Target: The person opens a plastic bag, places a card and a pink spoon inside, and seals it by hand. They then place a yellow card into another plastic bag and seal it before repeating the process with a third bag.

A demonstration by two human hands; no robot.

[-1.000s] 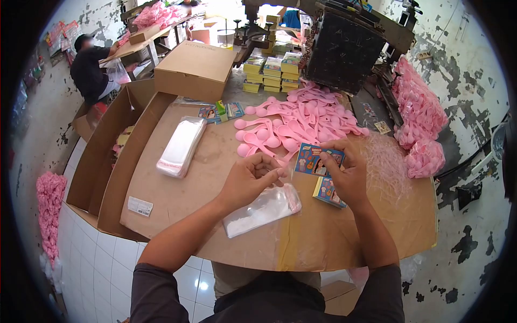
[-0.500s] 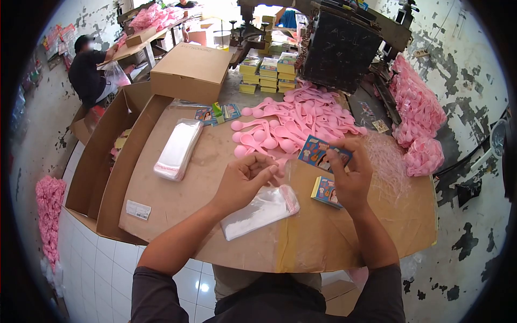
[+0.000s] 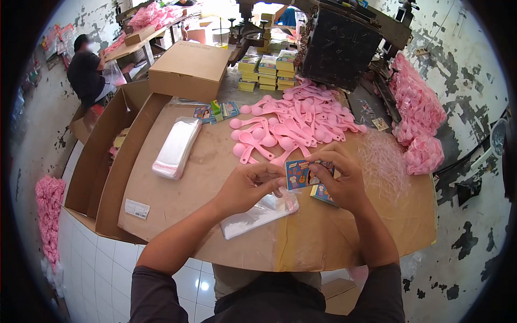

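As one card point(image 3: 299, 175) comes down and left to the left hand point(image 3: 247, 185), bringing both hands close, the right hand point(image 3: 342, 180) pinches it above the cardboard point(image 3: 350, 242), though whether the left grips anything I cannot tell, with one near card stack point(image 3: 322, 195) and two bag piles point(image 3: 253, 216) lying there.
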